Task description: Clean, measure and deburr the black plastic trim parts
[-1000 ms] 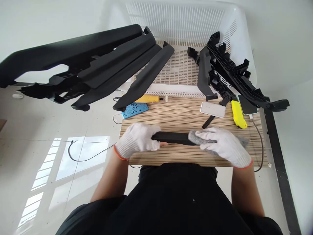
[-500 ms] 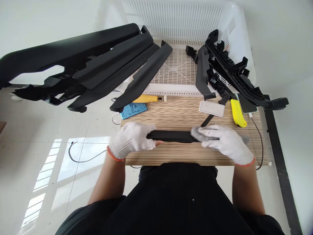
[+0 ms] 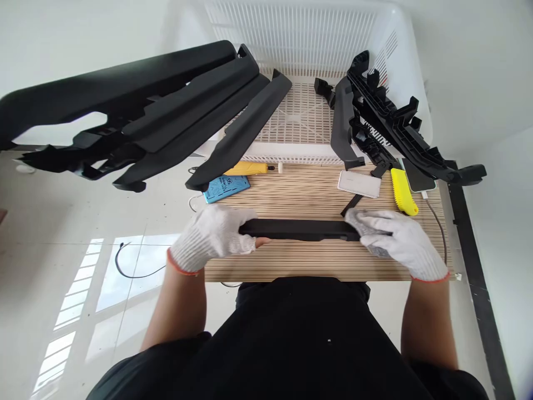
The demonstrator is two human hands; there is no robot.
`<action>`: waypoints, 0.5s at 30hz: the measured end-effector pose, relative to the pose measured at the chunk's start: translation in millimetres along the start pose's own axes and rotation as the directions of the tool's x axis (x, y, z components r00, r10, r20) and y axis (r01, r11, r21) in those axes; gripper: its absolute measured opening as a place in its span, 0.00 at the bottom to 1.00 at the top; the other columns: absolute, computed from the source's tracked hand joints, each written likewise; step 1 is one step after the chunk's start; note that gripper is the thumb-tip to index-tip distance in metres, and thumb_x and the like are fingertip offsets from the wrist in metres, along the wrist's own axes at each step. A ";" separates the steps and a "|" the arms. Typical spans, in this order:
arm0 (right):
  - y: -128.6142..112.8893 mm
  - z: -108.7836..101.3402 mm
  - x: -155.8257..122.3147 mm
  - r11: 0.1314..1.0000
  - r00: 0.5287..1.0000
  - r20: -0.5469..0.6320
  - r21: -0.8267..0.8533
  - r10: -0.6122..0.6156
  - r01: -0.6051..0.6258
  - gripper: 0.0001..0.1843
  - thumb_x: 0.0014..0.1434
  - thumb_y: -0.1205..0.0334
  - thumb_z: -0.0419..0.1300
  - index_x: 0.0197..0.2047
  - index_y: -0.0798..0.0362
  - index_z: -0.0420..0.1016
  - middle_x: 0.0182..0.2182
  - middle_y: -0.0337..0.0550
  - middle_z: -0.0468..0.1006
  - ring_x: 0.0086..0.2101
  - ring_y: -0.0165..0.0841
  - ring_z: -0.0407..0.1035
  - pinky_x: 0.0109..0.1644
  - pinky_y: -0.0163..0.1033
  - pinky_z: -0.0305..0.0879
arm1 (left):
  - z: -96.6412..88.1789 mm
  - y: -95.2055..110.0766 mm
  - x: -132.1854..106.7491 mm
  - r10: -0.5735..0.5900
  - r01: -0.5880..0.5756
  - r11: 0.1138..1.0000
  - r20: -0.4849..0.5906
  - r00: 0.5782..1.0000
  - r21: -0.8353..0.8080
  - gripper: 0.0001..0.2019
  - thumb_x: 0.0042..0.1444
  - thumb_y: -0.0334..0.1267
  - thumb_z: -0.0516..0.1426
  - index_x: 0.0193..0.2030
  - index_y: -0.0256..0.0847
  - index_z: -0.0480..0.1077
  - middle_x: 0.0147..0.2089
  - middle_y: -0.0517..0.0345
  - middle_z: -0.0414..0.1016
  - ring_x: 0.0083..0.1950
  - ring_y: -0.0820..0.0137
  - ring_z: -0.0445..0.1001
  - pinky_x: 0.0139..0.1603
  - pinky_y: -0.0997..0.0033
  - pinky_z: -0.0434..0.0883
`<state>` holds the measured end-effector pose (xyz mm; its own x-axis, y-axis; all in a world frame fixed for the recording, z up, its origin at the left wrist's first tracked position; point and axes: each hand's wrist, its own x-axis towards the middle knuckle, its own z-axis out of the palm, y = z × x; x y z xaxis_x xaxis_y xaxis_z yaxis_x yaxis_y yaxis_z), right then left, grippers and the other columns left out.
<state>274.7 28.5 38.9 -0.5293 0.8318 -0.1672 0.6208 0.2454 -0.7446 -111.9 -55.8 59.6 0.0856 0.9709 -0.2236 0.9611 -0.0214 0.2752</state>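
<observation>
A long black plastic trim piece (image 3: 300,229) lies level across the front of the ribbed wooden tabletop. My left hand (image 3: 219,233), in a white knit glove with an orange cuff, is closed round its left end. With my right hand (image 3: 397,239), gloved alike, I press a grey cloth (image 3: 358,219) against the right end of the piece; the cloth is partly hidden under the fingers. Just beyond the right end lies a thin black strip (image 3: 351,205). A white flat block (image 3: 358,184) and a yellow brush (image 3: 403,192) sit farther back.
A white plastic basket (image 3: 300,150) stands behind, with several black trim pieces (image 3: 200,105) leaning over its left and more black ribbed parts (image 3: 387,111) at its right. A blue box (image 3: 227,188), a yellow tool (image 3: 247,168) and a cabled phone (image 3: 418,176) lie on the table.
My right hand has slid the cloth rightward along the trim piece to its end, uncovering more of it. My left hand and the piece have shifted slightly left.
</observation>
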 end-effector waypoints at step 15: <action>18.1 -5.6 -2.8 0.993 0.992 -0.112 -0.111 -0.063 0.051 0.22 0.62 0.43 0.68 0.56 0.40 0.84 0.55 0.41 0.83 0.54 0.49 0.78 0.63 0.57 0.75 | -20.4 -2.9 2.3 -0.029 0.029 1.000 -0.014 0.999 -0.001 0.29 0.49 0.68 0.56 0.23 0.42 0.57 0.18 0.61 0.56 0.23 0.74 0.54 0.30 0.68 0.52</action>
<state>290.6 33.3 29.6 -0.4993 0.8652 -0.0460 0.6534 0.3412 -0.6757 -119.9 -48.7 77.4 0.0538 0.9744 -0.2183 0.9631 0.0072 0.2690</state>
